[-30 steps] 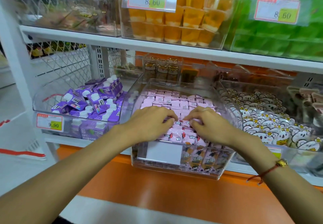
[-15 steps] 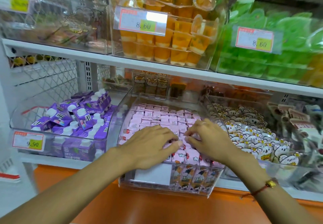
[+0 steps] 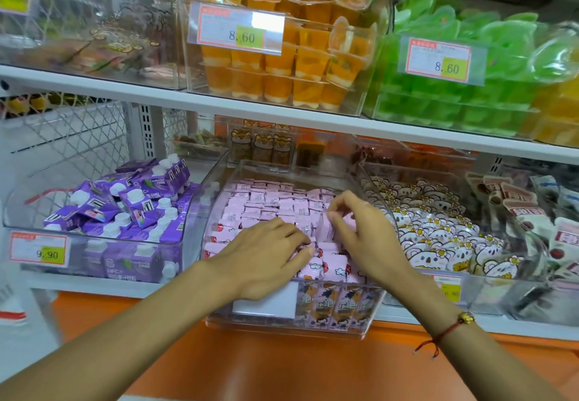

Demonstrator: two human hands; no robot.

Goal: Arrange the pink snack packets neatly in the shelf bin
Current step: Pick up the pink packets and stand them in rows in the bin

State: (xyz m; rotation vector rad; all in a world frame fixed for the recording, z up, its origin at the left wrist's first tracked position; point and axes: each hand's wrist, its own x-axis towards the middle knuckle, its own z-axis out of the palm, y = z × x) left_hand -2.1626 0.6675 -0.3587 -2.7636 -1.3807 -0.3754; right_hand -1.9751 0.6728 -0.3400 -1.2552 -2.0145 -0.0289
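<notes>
A clear plastic shelf bin (image 3: 219,178) on the lower shelf holds several pink snack packets (image 3: 269,200) in rows. My left hand (image 3: 266,256) lies flat on the front packets, fingers stretched toward the middle. My right hand (image 3: 360,237) is just to its right, fingers curled, pinching a pink packet (image 3: 326,228) that stands on edge. Darker packets with orange print (image 3: 332,303) show through the bin's front wall.
A bin of purple drink cartons (image 3: 131,200) stands to the left, a bin of white bear-print packets (image 3: 438,231) to the right. The white shelf (image 3: 282,112) above carries orange jelly cups (image 3: 282,65) and green jelly packs (image 3: 454,93). An orange panel (image 3: 282,363) runs below.
The camera view tilted upward. My right hand has lifted from the pile and now pinches one packet upright. My left hand stays on the front packets.
</notes>
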